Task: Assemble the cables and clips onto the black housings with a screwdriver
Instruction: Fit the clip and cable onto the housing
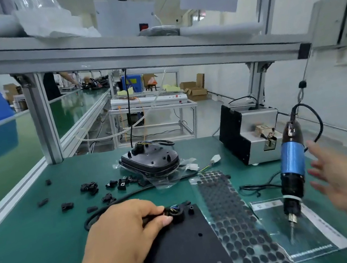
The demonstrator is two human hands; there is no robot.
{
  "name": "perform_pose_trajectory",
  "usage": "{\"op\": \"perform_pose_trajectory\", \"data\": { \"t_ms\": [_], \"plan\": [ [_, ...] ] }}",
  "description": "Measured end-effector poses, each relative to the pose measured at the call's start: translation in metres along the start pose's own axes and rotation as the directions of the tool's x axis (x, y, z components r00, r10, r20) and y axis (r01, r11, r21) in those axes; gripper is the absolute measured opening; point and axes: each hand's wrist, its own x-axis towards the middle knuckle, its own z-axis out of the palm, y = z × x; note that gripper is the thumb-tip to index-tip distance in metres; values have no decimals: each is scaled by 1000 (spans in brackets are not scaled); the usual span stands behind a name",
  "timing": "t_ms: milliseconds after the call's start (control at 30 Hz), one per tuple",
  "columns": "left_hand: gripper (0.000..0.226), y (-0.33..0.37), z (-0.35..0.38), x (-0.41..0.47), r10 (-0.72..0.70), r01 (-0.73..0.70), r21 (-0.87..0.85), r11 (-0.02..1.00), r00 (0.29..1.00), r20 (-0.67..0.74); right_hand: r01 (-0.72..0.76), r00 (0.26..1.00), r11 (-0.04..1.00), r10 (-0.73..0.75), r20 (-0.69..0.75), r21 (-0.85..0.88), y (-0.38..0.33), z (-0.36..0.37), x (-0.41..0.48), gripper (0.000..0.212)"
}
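A flat black housing (189,251) lies in front of me on the green bench. My left hand (125,230) pinches the black cable connector (175,211) at the housing's top edge; its black cable (103,209) loops off to the left. A blue and black electric screwdriver (292,170) hangs bit-down to the right of the housing. My right hand (338,178) is open with fingers spread just right of the screwdriver, blurred, not touching it. A second black housing (152,161) with its cable sits further back. Several black clips (108,188) lie scattered at left.
A sheet of black round pads (234,220) in clear plastic lies between housing and screwdriver, with a clear bag (314,236) beside it. A grey screw feeder box (250,138) stands at back right. An aluminium frame post (44,121) and shelf rise behind the bench.
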Motion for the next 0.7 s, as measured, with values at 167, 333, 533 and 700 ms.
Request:
{"op": "perform_pose_trajectory", "data": {
  "t_ms": [167,333,533,700],
  "plan": [
    [27,2,-1,-2,-18,20,-82,996,999,28,-268,914,957,216,343,114,18,18,-9,58],
    [28,0,1,-2,-37,40,-117,992,999,27,-99,980,961,49,194,260,11,39,-15,41],
    [32,-2,2,-1,-32,33,-119,992,999,10,27,836,761,-373,403,649,-27,78,-74,27],
    [32,-2,4,-2,-37,38,-120,992,999,9,18,568,725,-574,590,688,-45,137,-125,40]
  ]
}}
